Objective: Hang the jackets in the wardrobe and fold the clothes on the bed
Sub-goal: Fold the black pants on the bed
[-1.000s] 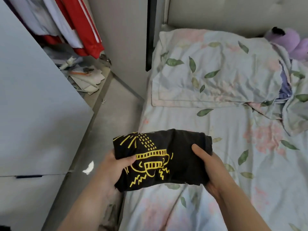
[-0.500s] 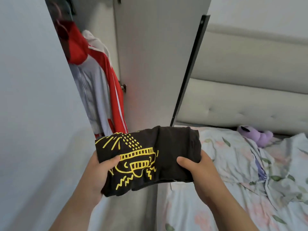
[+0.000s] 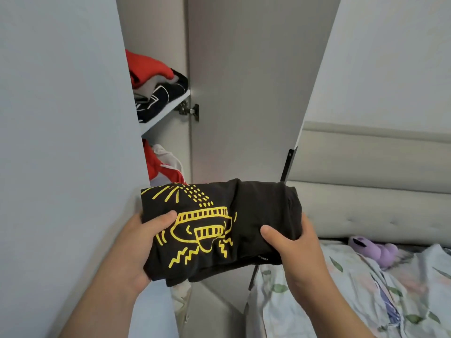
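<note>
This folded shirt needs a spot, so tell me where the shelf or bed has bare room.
The shelf shows only a narrow bare strip between the clothes pile and the hinge; the pile fills the rest in view. Below, a red jacket crowds the opening. The bed has open sheet in front of the plush.

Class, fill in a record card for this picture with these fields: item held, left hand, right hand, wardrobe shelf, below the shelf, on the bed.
item held: folded black T-shirt with a yellow print, in front of the open wardrobe
left hand: grips the shirt's left end, thumb on top
right hand: grips the shirt's right end, thumb on top
wardrobe shelf: carries a stack of folded clothes, red on top
below the shelf: red and white jacket, partly hidden
on the bed: floral bedding and a purple plush toy
</note>
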`<state>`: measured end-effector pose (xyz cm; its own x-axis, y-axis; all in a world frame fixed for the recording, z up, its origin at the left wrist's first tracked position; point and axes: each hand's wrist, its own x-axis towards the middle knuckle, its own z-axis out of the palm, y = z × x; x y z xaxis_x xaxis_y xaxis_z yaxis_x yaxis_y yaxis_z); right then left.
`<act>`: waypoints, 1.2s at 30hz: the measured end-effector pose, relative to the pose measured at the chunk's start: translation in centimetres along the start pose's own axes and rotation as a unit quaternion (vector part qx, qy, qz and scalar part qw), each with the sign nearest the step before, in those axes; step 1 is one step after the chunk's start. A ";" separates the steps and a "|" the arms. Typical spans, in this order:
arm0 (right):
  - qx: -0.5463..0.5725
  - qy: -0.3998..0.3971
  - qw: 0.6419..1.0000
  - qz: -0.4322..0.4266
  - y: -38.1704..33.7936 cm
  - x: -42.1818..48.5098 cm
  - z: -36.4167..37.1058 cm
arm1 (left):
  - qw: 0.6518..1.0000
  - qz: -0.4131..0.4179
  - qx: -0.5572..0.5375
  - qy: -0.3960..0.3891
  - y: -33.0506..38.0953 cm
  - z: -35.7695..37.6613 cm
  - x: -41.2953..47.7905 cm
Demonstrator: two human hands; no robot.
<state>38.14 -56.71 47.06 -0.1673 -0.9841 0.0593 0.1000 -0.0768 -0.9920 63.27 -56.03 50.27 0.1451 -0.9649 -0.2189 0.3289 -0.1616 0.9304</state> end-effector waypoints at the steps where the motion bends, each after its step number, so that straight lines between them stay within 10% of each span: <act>1: 0.009 0.012 1.000 -0.012 -0.5 0.3 0.6 | 1.000 0.008 -0.020 -0.018 1.2 0.1 -0.3; 6: 0.095 0.035 0.994 -0.035 -2.2 1.8 2.5 | 0.970 0.185 0.019 -0.156 5.1 0.6 -1.7; 15: 0.109 -0.011 0.989 -0.101 -6.4 6.2 5.5 | 0.932 0.309 0.179 0.057 5.5 1.9 0.4; 36: 0.126 -0.115 0.900 -0.402 -14.4 32.3 16.3 | 0.839 0.488 0.133 0.199 18.4 13.1 19.6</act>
<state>47.31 -89.96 65.06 -0.0797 -0.5998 0.7962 0.2624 -0.7832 -0.5637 59.93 -80.58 66.95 0.5420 -0.5279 0.6539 -0.3401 0.5737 0.7451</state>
